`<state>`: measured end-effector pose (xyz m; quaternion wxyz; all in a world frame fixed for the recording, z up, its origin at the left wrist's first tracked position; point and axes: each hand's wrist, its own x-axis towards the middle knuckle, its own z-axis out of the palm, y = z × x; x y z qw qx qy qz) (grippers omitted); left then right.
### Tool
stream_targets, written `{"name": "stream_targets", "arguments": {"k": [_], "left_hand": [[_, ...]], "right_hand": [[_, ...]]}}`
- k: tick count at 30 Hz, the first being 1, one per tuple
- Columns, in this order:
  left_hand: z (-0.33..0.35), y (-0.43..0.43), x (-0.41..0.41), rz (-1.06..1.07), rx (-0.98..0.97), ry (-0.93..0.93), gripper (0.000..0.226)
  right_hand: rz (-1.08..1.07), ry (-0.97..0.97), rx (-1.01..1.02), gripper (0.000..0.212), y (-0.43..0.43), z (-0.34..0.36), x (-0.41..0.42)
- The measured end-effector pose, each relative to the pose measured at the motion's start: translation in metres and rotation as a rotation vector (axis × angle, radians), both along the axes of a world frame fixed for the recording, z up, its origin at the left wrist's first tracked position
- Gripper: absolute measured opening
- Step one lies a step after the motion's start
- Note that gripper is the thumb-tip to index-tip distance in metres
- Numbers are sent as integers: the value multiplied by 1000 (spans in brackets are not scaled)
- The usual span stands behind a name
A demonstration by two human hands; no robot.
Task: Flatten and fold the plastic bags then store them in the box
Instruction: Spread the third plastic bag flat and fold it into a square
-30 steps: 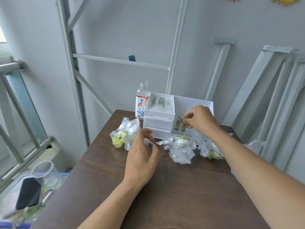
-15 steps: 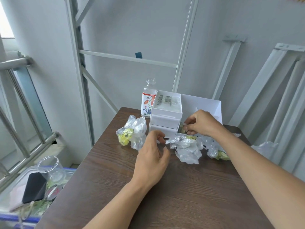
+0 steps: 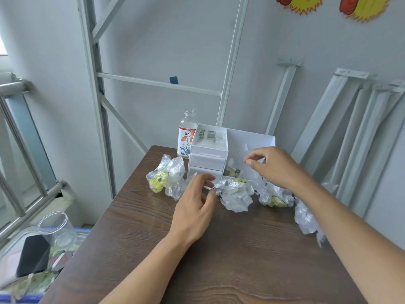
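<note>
Step in hand, by my read: one folded bag (image 3: 231,172) is stowed, lying low in the open right compartment of the white box (image 3: 249,139); more folded ones sit in its top-left tray (image 3: 210,137); the next bag is up. R hand (image 3: 276,166) hangs over that right compartment, above & just right of the folded bag; fingers loosely curled, thumb near index tip, nothing btwn them; released, not touching the bag. L hand (image 3: 195,204) is low over the table (image 3: 219,255), fingers relaxed & half curled, tips just beside the middle crumpled bag (image 3: 235,196); contact I can't tell; no grip visible. Not yet flattened: the left bag (image 3: 166,181) w/ yellow print, in front of the box's left corner; the right bag (image 3: 274,197) beside the R wrist; a fourth bag (image 3: 304,216) near the table's right edge. Next move, prob.: take the middle crumpled bag, draw it onto the bare wood nearer the body, spread it w/ both palms; thin film likely springs back & traps air, so press outward before folding; fold small enough for the compartment.
</note>
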<state>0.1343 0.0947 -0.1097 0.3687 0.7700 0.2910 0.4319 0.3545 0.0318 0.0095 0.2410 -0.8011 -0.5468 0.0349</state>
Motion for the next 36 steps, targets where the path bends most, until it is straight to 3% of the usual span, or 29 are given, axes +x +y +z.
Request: {"name": "stream_targets", "arguments": {"k": [3,6,10,12,16,20,23,27,32,36], "left_hand": [[7,-16,14,36,-24,46,37],[2,-25,25,29,35,123,17],[-1,-30,8,-110,27,127,39],[0,-36,-6,-129,33,122,33],[4,-58,-39,-185,0,112,15],[2,-68,-65,-232,-70,223,17],[-4,-68,-70,-134,-166,239,26],[-3,-75,-71,-29,-241,56,28],[1,-68,-81,-315,-415,-52,39],[8,-71,-85,-291,-580,-121,71]], "right_hand": [[-26,0,77,17,-21,-12,-24],[-52,46,218,18,-36,-35,-44],[-73,103,290,18,-61,-59,-61],[-60,112,310,22,-71,-71,-66],[-77,74,240,37,-86,-96,-77],[-9,156,85,58,-92,-111,-86],[19,275,114,49,-94,-117,-98],[49,505,272,37,-105,-114,-123],[66,530,390,9,-120,-121,-131],[91,666,457,26,-130,-120,-132]]}}
